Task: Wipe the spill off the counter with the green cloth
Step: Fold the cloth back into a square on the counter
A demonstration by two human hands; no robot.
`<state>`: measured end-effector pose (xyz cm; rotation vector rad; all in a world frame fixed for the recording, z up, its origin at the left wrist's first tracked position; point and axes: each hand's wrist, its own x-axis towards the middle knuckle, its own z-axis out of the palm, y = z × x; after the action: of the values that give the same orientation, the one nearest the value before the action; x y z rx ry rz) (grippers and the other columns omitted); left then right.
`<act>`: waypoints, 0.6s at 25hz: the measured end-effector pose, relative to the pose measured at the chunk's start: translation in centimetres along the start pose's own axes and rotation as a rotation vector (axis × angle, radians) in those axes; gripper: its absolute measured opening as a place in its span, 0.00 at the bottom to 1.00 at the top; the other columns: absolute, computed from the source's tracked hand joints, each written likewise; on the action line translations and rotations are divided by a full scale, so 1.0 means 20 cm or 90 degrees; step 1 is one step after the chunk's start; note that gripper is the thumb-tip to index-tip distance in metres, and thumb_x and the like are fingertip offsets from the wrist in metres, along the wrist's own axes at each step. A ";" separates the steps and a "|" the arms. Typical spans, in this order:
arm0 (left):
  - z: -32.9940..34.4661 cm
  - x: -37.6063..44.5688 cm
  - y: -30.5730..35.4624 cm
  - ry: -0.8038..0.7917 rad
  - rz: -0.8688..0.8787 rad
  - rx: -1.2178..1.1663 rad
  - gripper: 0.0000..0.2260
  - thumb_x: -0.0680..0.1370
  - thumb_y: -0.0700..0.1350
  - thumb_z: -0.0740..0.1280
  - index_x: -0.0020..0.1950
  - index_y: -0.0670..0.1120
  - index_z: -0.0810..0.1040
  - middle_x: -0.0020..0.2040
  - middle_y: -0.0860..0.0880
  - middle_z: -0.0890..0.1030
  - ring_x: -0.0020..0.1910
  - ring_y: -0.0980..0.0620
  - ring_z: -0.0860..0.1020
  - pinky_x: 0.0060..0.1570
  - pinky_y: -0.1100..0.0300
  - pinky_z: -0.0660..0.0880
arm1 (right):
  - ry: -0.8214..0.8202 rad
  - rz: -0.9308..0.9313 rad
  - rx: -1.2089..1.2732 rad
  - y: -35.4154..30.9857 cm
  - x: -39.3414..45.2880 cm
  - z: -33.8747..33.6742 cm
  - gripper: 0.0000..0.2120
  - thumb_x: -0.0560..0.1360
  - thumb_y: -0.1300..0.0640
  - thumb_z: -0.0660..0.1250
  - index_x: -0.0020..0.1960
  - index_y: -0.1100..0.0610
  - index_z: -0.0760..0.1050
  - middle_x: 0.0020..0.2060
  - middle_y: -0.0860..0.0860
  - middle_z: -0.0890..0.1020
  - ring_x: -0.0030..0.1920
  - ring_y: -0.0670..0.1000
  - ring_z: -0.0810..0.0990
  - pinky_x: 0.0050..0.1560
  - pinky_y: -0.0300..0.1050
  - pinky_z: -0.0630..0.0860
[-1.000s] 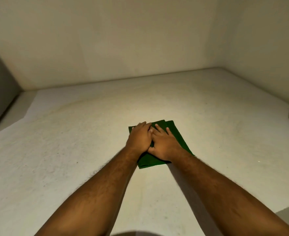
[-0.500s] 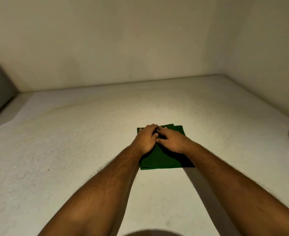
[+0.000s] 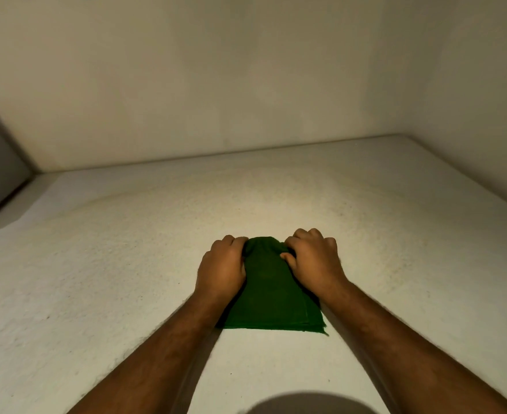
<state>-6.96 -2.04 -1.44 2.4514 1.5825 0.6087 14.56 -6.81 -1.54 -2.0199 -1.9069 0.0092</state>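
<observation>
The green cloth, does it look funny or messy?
A little. The green cloth is bunched up at its far end, where the left hand and right hand pinch it, while the near edge lies flat on the counter. No spill shows.

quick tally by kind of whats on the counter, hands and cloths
hands: 2, left hand and right hand, each gripping the far end of the cloth
green cloths: 1, the green cloth, folded, lying on the counter
total: 3
</observation>
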 end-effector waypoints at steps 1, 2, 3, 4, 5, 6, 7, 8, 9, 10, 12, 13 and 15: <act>-0.01 0.02 0.01 0.007 -0.006 -0.038 0.18 0.83 0.43 0.64 0.73 0.49 0.78 0.63 0.47 0.82 0.60 0.45 0.81 0.55 0.51 0.77 | 0.001 0.003 0.066 0.03 0.02 -0.01 0.12 0.82 0.46 0.68 0.59 0.50 0.84 0.54 0.48 0.83 0.58 0.55 0.78 0.55 0.54 0.73; -0.03 0.05 0.03 0.023 -0.009 -0.079 0.17 0.83 0.42 0.65 0.72 0.50 0.79 0.62 0.48 0.81 0.59 0.46 0.81 0.54 0.53 0.77 | 0.001 0.018 0.150 0.06 0.04 -0.02 0.10 0.82 0.46 0.68 0.57 0.50 0.84 0.52 0.48 0.84 0.55 0.54 0.80 0.53 0.54 0.76; -0.05 0.08 0.05 0.046 -0.007 -0.115 0.16 0.83 0.42 0.65 0.71 0.50 0.79 0.62 0.49 0.81 0.58 0.48 0.81 0.54 0.56 0.75 | 0.007 0.038 0.235 0.10 0.06 -0.05 0.10 0.82 0.47 0.68 0.56 0.50 0.84 0.49 0.48 0.85 0.52 0.53 0.82 0.51 0.53 0.78; -0.07 0.12 0.08 0.076 0.001 -0.142 0.15 0.83 0.41 0.66 0.70 0.50 0.80 0.61 0.50 0.81 0.58 0.49 0.80 0.55 0.58 0.74 | 0.029 0.057 0.297 0.12 0.09 -0.09 0.09 0.83 0.47 0.68 0.56 0.50 0.83 0.47 0.48 0.85 0.49 0.51 0.83 0.50 0.52 0.80; -0.10 0.18 0.11 0.113 0.014 -0.160 0.15 0.83 0.41 0.66 0.69 0.50 0.80 0.61 0.50 0.81 0.58 0.51 0.80 0.56 0.60 0.73 | 0.070 0.067 0.326 0.13 0.12 -0.13 0.09 0.83 0.47 0.68 0.56 0.50 0.83 0.47 0.47 0.86 0.47 0.50 0.84 0.49 0.51 0.81; -0.12 0.25 0.15 0.148 0.030 -0.176 0.14 0.83 0.41 0.66 0.68 0.50 0.80 0.61 0.51 0.80 0.58 0.52 0.80 0.57 0.61 0.73 | 0.121 0.073 0.331 0.15 0.17 -0.17 0.09 0.82 0.47 0.69 0.57 0.50 0.83 0.47 0.47 0.87 0.47 0.50 0.84 0.49 0.49 0.81; -0.15 0.32 0.20 0.182 0.047 -0.186 0.14 0.83 0.40 0.66 0.68 0.49 0.80 0.61 0.50 0.80 0.58 0.52 0.79 0.58 0.61 0.74 | 0.175 0.074 0.329 0.16 0.22 -0.22 0.10 0.82 0.48 0.69 0.58 0.51 0.83 0.48 0.48 0.87 0.47 0.50 0.84 0.50 0.48 0.80; -0.16 0.41 0.24 0.209 0.064 -0.196 0.15 0.83 0.39 0.65 0.68 0.48 0.80 0.62 0.50 0.80 0.59 0.51 0.79 0.59 0.60 0.75 | 0.223 0.078 0.328 0.18 0.29 -0.26 0.10 0.82 0.48 0.70 0.59 0.52 0.83 0.49 0.49 0.87 0.47 0.50 0.83 0.50 0.47 0.79; -0.17 0.50 0.28 0.231 0.077 -0.201 0.15 0.83 0.38 0.65 0.69 0.47 0.80 0.63 0.49 0.80 0.60 0.51 0.79 0.60 0.58 0.76 | 0.260 0.083 0.332 0.19 0.37 -0.29 0.11 0.82 0.49 0.70 0.60 0.53 0.83 0.50 0.50 0.86 0.48 0.50 0.83 0.49 0.47 0.78; -0.18 0.59 0.32 0.247 0.084 -0.197 0.17 0.83 0.38 0.64 0.70 0.47 0.79 0.65 0.48 0.80 0.63 0.49 0.78 0.63 0.55 0.77 | 0.284 0.089 0.332 0.20 0.46 -0.32 0.11 0.83 0.49 0.69 0.60 0.54 0.82 0.50 0.50 0.86 0.48 0.51 0.83 0.49 0.46 0.78; -0.17 0.77 0.35 0.234 0.071 -0.158 0.22 0.83 0.37 0.62 0.77 0.47 0.74 0.75 0.45 0.74 0.73 0.45 0.73 0.73 0.51 0.73 | 0.291 0.108 0.296 0.25 0.65 -0.35 0.13 0.83 0.51 0.69 0.64 0.55 0.80 0.56 0.53 0.85 0.53 0.53 0.82 0.51 0.47 0.77; -0.15 0.84 0.35 0.200 0.039 -0.145 0.25 0.83 0.37 0.62 0.81 0.48 0.69 0.81 0.44 0.68 0.78 0.44 0.68 0.77 0.51 0.69 | 0.268 0.124 0.252 0.29 0.72 -0.34 0.16 0.83 0.52 0.69 0.69 0.55 0.78 0.61 0.55 0.83 0.58 0.56 0.81 0.54 0.50 0.78; -0.08 0.93 0.31 0.092 -0.030 -0.128 0.31 0.83 0.38 0.65 0.86 0.50 0.60 0.86 0.45 0.58 0.84 0.44 0.61 0.80 0.53 0.62 | 0.187 0.168 0.125 0.37 0.79 -0.29 0.25 0.80 0.58 0.71 0.76 0.55 0.72 0.71 0.57 0.76 0.67 0.60 0.76 0.60 0.59 0.78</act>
<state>4.24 11.97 6.78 2.2627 1.5397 0.9088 24.59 6.78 5.67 -1.9979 -1.3991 -0.0307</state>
